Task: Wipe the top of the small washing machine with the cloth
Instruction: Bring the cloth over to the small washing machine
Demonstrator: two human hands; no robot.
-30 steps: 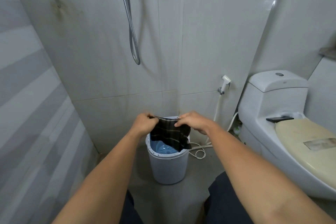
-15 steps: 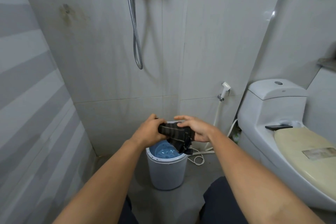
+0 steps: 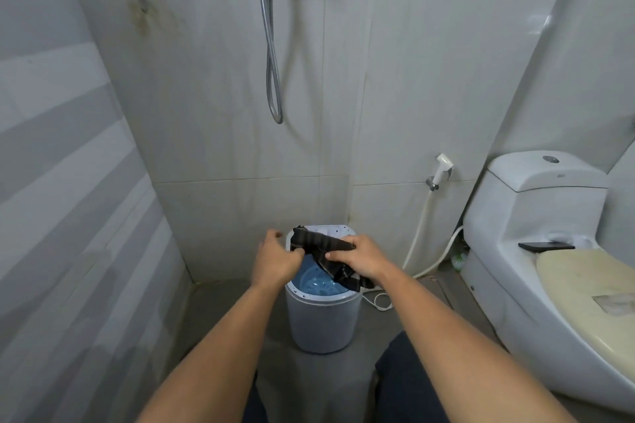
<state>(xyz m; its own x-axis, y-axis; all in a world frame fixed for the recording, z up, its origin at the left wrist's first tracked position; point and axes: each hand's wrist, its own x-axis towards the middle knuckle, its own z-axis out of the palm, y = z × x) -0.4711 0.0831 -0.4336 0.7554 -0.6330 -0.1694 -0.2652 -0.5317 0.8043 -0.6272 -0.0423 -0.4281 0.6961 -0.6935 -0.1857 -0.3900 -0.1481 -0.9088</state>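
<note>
A small round grey washing machine (image 3: 322,323) stands on the bathroom floor by the back wall, its blue tub open to view. Above its top I hold a dark striped cloth (image 3: 319,244), bunched and partly folded. My left hand (image 3: 276,259) pinches the cloth's left end with thumb and forefinger, the other fingers spread. My right hand (image 3: 360,259) grips the right part, and a loose end hangs down over the machine's right rim. The hands and cloth hide much of the machine's top.
A white toilet (image 3: 536,251) with a cream lid fills the right side, a dark phone (image 3: 546,245) lying on it. A bidet sprayer (image 3: 441,170) and white hose hang on the back wall. A shower hose (image 3: 273,79) loops above. Tiled wall stands close on the left.
The cloth, held spread out between both hands a second ago, is now bunched together. My hands have come closer and lowered slightly over the machine.
</note>
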